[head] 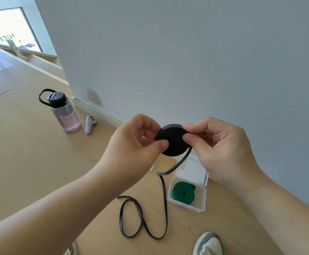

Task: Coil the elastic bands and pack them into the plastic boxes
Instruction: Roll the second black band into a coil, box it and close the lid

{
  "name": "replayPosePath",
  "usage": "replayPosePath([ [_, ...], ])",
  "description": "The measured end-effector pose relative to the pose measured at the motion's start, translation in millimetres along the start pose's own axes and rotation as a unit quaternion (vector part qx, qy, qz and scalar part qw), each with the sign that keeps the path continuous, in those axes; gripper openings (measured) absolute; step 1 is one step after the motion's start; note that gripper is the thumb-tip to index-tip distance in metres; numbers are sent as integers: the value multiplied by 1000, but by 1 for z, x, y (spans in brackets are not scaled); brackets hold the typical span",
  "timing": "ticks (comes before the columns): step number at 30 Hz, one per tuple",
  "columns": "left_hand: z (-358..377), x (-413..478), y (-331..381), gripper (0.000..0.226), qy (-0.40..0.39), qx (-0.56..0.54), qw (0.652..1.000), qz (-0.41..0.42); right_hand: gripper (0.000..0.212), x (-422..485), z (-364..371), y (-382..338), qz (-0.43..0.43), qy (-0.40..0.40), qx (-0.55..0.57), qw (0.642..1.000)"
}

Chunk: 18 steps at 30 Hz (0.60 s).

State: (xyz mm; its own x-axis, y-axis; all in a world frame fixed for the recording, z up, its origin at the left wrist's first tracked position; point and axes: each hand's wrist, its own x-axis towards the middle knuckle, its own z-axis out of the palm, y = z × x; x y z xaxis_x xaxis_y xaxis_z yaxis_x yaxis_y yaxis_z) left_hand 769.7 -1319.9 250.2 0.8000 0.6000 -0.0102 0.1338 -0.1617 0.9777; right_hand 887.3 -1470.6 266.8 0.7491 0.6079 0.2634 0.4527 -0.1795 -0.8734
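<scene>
A black elastic band (173, 142) is wound into a flat round coil held in front of me above the floor. My left hand (137, 142) pinches the coil's left edge, and my right hand (218, 146) pinches its right side between thumb and fingers. The band's loose tail (165, 199) hangs from the coil and loops on the wooden floor below. A white plastic box (203, 201) lies open on the floor by the wall, with a coiled green elastic band (183, 192) inside it. Its lid (192, 172) stands open behind it.
A grey wall (186, 61) rises just behind the box. A clear water bottle with a black cap (63, 111) and a white controller (89, 124) stand on the floor at the left. A shoe (207, 243) shows at the bottom edge.
</scene>
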Motion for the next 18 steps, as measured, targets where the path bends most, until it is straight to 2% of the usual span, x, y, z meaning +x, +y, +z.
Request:
replayPosePath([
  [2,0,-2,-1,26,3,99,993,58,24,1,0,2,-37,-14,-52,998],
  [5,0,-4,0,28,-17,127,985,113,25,0,2,4,-108,-37,-108,988],
  [7,-1,-4,2,27,-23,139,981,130,27,-2,3,3,-97,-27,-92,991],
  [9,-5,0,4,25,-10,100,989,109,27,-3,2,0,-58,-2,-41,997],
  [11,-7,2,4,24,-3,15,997,77,30,-4,1,-5,-32,18,12,999],
  [15,-5,1,5,30,9,-146,989,18,25,-2,0,-7,0,51,74,996],
  [16,-4,0,3,35,0,-137,990,17,23,-2,0,-6,6,53,65,996],
  [18,-3,-3,-2,40,-15,-5,996,85,25,-2,1,-4,-5,34,19,999],
])
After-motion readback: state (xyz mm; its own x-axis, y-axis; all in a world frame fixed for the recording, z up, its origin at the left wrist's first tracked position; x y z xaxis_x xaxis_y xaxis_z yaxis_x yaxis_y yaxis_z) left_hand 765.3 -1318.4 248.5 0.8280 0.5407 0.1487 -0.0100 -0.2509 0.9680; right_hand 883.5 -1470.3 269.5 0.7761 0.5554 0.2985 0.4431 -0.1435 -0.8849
